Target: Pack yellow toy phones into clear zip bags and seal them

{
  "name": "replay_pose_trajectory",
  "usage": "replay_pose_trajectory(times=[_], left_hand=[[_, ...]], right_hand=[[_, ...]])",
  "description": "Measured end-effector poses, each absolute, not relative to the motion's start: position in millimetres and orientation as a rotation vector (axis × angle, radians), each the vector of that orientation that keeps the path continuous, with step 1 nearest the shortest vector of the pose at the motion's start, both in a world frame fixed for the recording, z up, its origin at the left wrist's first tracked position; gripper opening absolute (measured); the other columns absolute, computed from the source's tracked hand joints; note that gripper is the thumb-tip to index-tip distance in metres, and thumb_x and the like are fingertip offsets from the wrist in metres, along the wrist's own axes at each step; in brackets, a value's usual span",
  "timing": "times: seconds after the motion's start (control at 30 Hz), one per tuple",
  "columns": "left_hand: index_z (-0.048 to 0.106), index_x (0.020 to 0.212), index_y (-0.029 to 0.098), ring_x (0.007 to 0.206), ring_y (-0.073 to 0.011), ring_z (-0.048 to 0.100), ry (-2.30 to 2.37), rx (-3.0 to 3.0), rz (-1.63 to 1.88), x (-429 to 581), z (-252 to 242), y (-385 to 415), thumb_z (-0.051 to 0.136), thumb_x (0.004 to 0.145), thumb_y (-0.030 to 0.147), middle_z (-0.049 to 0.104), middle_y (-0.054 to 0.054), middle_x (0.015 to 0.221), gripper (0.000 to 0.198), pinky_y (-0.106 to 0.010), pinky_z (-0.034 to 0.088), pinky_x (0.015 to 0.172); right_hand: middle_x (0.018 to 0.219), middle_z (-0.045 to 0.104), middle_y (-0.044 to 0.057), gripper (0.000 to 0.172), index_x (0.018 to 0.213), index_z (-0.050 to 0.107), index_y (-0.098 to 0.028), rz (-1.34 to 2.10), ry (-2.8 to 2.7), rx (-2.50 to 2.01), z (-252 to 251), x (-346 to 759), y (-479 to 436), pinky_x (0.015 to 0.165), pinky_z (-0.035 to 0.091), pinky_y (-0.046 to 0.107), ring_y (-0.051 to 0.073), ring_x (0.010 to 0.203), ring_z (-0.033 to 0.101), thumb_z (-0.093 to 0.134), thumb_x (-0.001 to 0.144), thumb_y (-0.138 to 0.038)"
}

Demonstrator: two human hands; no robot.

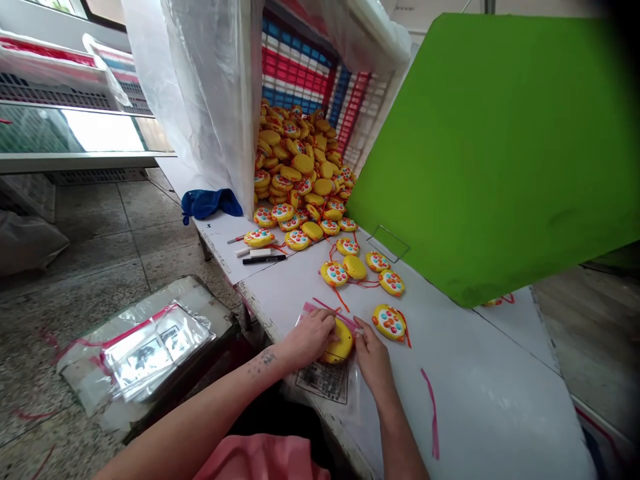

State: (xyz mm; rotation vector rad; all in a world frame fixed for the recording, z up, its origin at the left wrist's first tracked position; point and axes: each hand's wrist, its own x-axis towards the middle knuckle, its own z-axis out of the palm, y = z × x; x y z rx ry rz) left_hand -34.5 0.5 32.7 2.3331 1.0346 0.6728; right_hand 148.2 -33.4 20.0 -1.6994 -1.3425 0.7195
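Observation:
A yellow round toy (341,345) lies face down at the table's near edge, at the mouth of a clear plastic bag (327,387) with a pink top strip and black print. My left hand (313,337) is closed on the toy's left side, its fingers curled over the top. At the toy's right, my right hand (371,357) pinches the bag's edge near the pink strip. Whether the toy is wholly inside the bag I cannot tell. To the right of my right hand lies another toy (390,323), face up with coloured dots and an orange cord.
Behind the hands are several more toys (354,267). A tipped crate (300,53) lined with plastic spills a heap of them. A green board (490,160) leans at right. Markers (263,259), a blue cloth (213,203) and a pink strip (433,417) lie on the table; bags (160,353) are stacked at left.

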Motion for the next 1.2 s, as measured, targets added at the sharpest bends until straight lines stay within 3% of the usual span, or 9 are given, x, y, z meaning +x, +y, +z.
replay_pose_trajectory(times=[0.2, 0.37, 0.5, 0.63, 0.73, 0.87, 0.97, 1.1, 1.2], left_hand=[[0.053, 0.091, 0.017, 0.08, -0.0209, 0.054, 1.093, 2.273, 0.591, -33, 46, -7, 0.043, 0.094, 0.03, 0.059, -0.004, 0.08, 0.016, -0.035, 0.043, 0.079], [0.052, 0.111, 0.017, 0.106, -0.025, 0.048, 1.207, 2.067, 0.947, -46, 50, -13, 0.052, 0.089, 0.039, 0.054, -0.011, 0.114, 0.032, -0.039, 0.039, 0.093], [0.043, 0.126, 0.016, 0.079, -0.0173, 0.057, 1.266, 1.625, 0.952, -53, 40, -12, 0.046, 0.09, 0.042, 0.057, -0.011, 0.111, 0.045, -0.033, 0.046, 0.077], [0.059, 0.089, 0.016, 0.068, -0.0162, 0.056, 1.203, 1.485, 0.793, -49, 32, -8, 0.044, 0.088, 0.038, 0.064, -0.003, 0.078, 0.027, -0.027, 0.043, 0.064], [0.057, 0.08, 0.017, 0.071, -0.0158, 0.058, 1.171, 1.411, 0.831, -44, 30, -7, 0.043, 0.087, 0.037, 0.067, -0.003, 0.082, 0.025, -0.026, 0.044, 0.065], [0.054, 0.082, 0.017, 0.073, -0.0162, 0.06, 1.099, 1.287, 0.919, -38, 27, -11, 0.045, 0.087, 0.042, 0.067, -0.005, 0.085, 0.027, -0.026, 0.046, 0.065], [0.052, 0.082, 0.017, 0.064, -0.0142, 0.057, 1.057, 1.153, 0.914, -36, 26, -12, 0.047, 0.085, 0.046, 0.065, -0.004, 0.082, 0.03, -0.024, 0.044, 0.056], [0.056, 0.091, 0.014, 0.054, -0.0105, 0.05, 0.937, 1.098, 0.852, -38, 32, -13, 0.047, 0.085, 0.042, 0.06, -0.001, 0.071, 0.029, -0.022, 0.04, 0.052], [0.059, 0.105, 0.014, 0.062, -0.0125, 0.053, 0.906, 1.329, 0.842, -41, 41, -14, 0.043, 0.088, 0.034, 0.063, -0.003, 0.077, 0.03, -0.024, 0.041, 0.058]], right_hand=[[0.081, 0.068, 0.004, 0.045, 0.126, 0.056, -0.023, 0.721, -1.19, -1.619, 23, 132, -35, 0.063, 0.048, 0.033, 0.019, 0.064, 0.059, 0.05, 0.084, -0.037], [0.068, 0.062, 0.0, 0.046, 0.126, 0.054, -0.022, 0.869, -1.056, -1.471, 27, 127, -44, 0.055, 0.049, 0.031, 0.017, 0.054, 0.056, 0.054, 0.084, -0.042], [0.073, 0.063, 0.001, 0.045, 0.128, 0.05, -0.022, 0.813, -1.091, -1.439, 32, 125, -47, 0.057, 0.05, 0.031, 0.016, 0.056, 0.058, 0.049, 0.089, -0.043], [0.103, 0.066, 0.008, 0.038, 0.125, 0.054, -0.021, 0.478, -1.338, -1.478, 37, 125, -47, 0.082, 0.049, 0.039, 0.022, 0.092, 0.062, 0.046, 0.092, -0.037], [0.122, 0.061, 0.007, 0.034, 0.123, 0.056, -0.022, 0.122, -1.705, -1.416, 42, 123, -46, 0.104, 0.034, 0.047, 0.024, 0.12, 0.047, 0.043, 0.094, -0.03], [0.107, 0.068, 0.006, 0.033, 0.125, 0.055, -0.022, 0.042, -2.057, -1.479, 48, 120, -43, 0.108, 0.023, 0.054, 0.021, 0.106, 0.057, 0.04, 0.096, -0.026], [0.095, 0.07, 0.006, 0.028, 0.116, 0.06, -0.019, -0.017, -2.029, -1.563, 51, 120, -40, 0.105, 0.027, 0.054, 0.02, 0.089, 0.062, 0.044, 0.095, -0.027], [0.098, 0.068, 0.007, 0.03, 0.12, 0.057, -0.019, -0.072, -1.984, -1.403, 58, 113, -37, 0.095, 0.042, 0.043, 0.021, 0.094, 0.058, 0.05, 0.091, -0.023], [0.106, 0.066, 0.007, 0.038, 0.129, 0.05, -0.02, -0.106, -2.047, -1.295, 62, 104, -36, 0.089, 0.047, 0.037, 0.02, 0.097, 0.056, 0.048, 0.091, -0.016]])
